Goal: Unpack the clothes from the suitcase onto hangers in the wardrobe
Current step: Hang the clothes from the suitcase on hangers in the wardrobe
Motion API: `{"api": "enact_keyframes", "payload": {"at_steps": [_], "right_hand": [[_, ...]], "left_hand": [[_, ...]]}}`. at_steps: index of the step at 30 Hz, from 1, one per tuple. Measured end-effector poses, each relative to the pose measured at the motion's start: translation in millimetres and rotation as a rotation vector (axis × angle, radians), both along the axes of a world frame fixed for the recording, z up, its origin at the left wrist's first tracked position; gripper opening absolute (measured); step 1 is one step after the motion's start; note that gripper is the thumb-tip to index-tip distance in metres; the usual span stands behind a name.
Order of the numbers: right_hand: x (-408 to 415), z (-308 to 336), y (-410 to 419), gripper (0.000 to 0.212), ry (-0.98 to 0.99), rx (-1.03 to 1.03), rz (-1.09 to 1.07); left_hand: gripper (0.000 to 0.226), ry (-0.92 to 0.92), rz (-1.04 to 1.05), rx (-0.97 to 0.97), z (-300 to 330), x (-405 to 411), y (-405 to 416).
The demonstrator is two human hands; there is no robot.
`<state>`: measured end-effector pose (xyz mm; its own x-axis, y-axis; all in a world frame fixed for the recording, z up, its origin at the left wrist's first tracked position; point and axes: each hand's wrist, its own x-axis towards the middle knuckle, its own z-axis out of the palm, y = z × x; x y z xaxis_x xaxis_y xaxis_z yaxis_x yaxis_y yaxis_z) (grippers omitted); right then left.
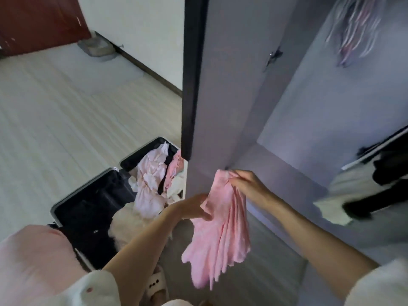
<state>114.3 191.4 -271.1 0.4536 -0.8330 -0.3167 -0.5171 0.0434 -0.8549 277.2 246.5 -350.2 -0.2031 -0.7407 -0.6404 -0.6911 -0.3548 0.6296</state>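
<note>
The wardrobe [309,107] fills the view from 12 to 4 o'clock, its dark door edge [192,74] upright at 12. At 8 o'clock the open suitcase [92,206] lies on the pale floor [55,118], with crumpled pink and white clothes [152,184] heaped in its far half. At centre hangs a pink garment [220,239], its long axis running from 12 down to 6, loose hem lowest. The right hand [247,184] pinches its top edge, fabric trailing below the grip. The left hand [194,206] clasps its side at 9 o'clock, fingers curled on cloth.
</note>
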Motion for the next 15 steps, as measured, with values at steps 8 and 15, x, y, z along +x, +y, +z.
{"api": "enact_keyframes", "payload": {"at_steps": [8, 15], "right_hand": [[-118, 78, -26, 0.029, -0.260, -0.155, -0.465], [-195, 111, -74, 0.021, -0.217, -0.402, -0.777]], "left_hand": [[0.031, -0.082, 0.011, -0.372, 45, -113, -65], [0.035, -0.320, 0.023, -0.724, 133, -138, -159]]}}
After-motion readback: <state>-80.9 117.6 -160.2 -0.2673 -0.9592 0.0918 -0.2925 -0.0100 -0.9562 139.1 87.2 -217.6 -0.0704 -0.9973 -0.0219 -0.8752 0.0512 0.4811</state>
